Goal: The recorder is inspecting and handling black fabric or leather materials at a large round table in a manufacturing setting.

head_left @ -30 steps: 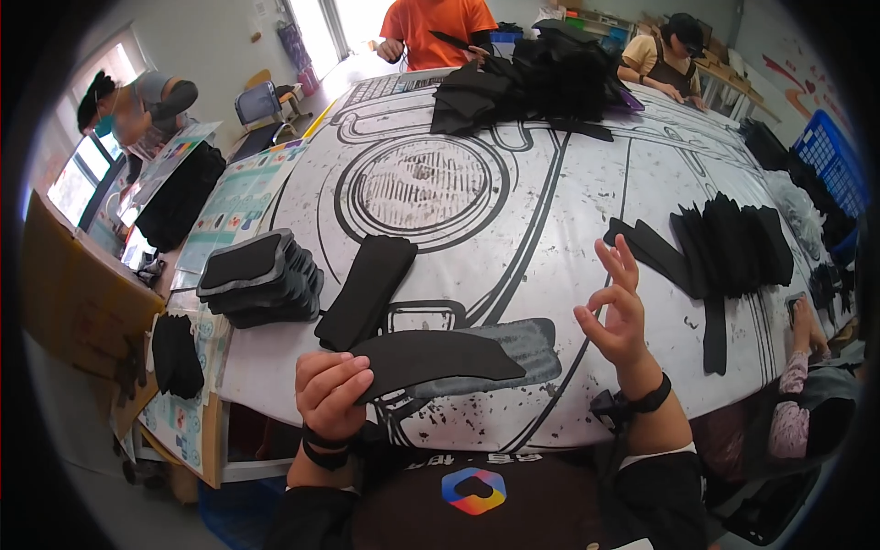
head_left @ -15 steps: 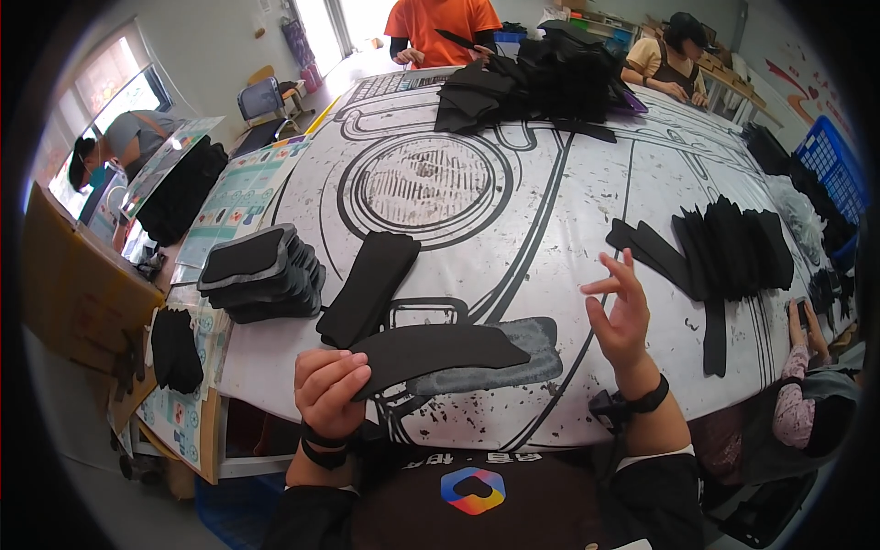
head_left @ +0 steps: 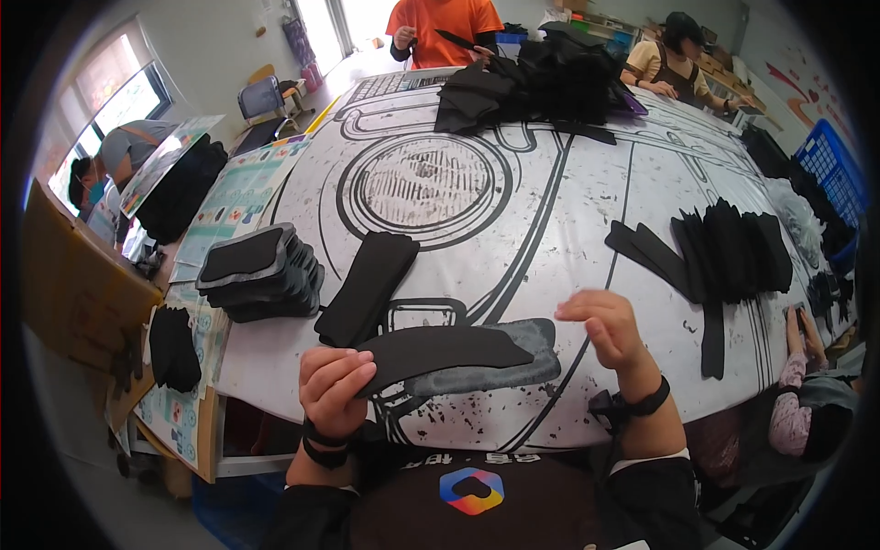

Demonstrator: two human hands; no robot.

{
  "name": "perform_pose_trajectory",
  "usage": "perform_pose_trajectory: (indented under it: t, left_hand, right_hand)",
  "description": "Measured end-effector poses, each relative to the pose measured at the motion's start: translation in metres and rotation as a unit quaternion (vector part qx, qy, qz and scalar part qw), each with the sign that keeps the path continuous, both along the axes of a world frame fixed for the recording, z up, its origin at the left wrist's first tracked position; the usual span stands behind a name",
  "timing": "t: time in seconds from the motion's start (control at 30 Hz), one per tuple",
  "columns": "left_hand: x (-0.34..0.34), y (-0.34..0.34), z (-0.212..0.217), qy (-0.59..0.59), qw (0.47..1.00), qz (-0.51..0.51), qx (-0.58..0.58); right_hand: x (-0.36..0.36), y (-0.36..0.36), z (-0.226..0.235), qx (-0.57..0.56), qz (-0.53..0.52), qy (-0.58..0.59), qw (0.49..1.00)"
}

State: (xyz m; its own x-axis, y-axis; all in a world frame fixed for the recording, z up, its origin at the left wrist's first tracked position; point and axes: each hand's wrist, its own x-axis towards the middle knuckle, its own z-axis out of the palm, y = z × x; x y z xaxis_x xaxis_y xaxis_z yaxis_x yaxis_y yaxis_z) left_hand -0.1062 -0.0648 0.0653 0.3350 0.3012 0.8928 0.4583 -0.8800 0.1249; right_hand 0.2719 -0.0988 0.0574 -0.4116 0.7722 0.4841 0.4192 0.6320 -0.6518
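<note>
Strip [head_left: 449, 353] pinched in left grip [head_left: 335, 390] over grey pad [head_left: 545, 355], near edge of surface [head_left: 555, 252]; right grip [head_left: 612, 330] empty, unclosed. Apparent step: placement; next calls for alignment.

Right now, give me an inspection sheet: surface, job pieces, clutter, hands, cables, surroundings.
Surface: white table, printed with black line drawings, dark-flecked.
Job's things: black curved piece partly overlaps grey-smeared piece; contact unclear.
Clutter: grey-and-black stack at left, black strips at right, black heap at far side.
Hands: left hand grips the curved piece's left end; right hand open, nothing seen in it.
Cables: nothing seen.
Surroundings: person in orange shirt opposite; blue basket at right.
</note>
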Motion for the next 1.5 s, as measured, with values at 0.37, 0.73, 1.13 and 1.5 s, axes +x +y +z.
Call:
perform_pose_trajectory:
  t: [0.37, 0.73, 1.13, 1.5]
  left_hand:
    - [0.001, -0.001, -0.001, -0.010, 1.000, -0.011, -0.004]
    - [0.000, 0.000, -0.003, -0.009, 1.000, -0.011, -0.006]
    - [0.000, -0.003, -0.007, -0.028, 0.999, -0.016, -0.032]
    - [-0.003, -0.016, 0.000, -0.106, 0.976, -0.051, -0.183]
  right_hand:
    - [-0.007, 0.004, -0.024, -0.014, -0.132, 0.128, 0.983]
    - [-0.009, 0.003, -0.019, 0.002, -0.122, 0.078, 0.989]
    - [-0.033, -0.017, 0.029, 0.228, -0.095, 0.075, 0.966]
    - [-0.046, -0.075, 0.088, 0.246, -0.149, -0.002, 0.958]
